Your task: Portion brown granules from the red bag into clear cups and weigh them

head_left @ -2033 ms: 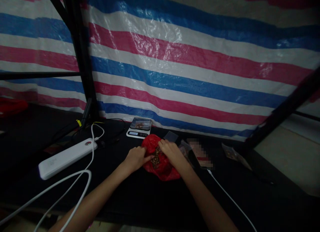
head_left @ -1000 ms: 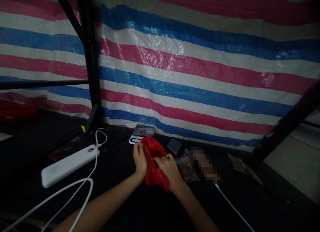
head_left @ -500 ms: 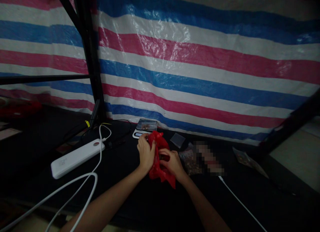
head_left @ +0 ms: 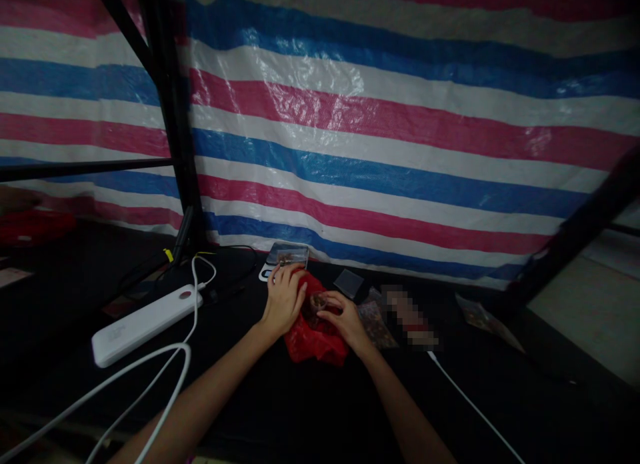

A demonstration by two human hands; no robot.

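Observation:
A crumpled red plastic bag (head_left: 315, 344) rests on the black table (head_left: 240, 397) between my hands, its mouth spread open. Brown granular material (head_left: 316, 305) shows inside the opening. My left hand (head_left: 283, 299) curls over the bag's upper left edge and grips it. My right hand (head_left: 345, 321) pinches the right side of the mouth, with its fingertips close to the brown material. The bag's lower part hides whatever else lies inside.
Behind my hands stands a digital scale (head_left: 283, 264) bearing a transparent bag of brown bits. A small transparent packet (head_left: 349, 283), a bag of brown material (head_left: 376, 325), a pixelated object (head_left: 409, 315) and a white power bank (head_left: 145, 325) with cables lie nearby.
The red bag, bunched upright between my hands earlier, now sits lower on the table with its mouth spread open. The brown material shows again inside.

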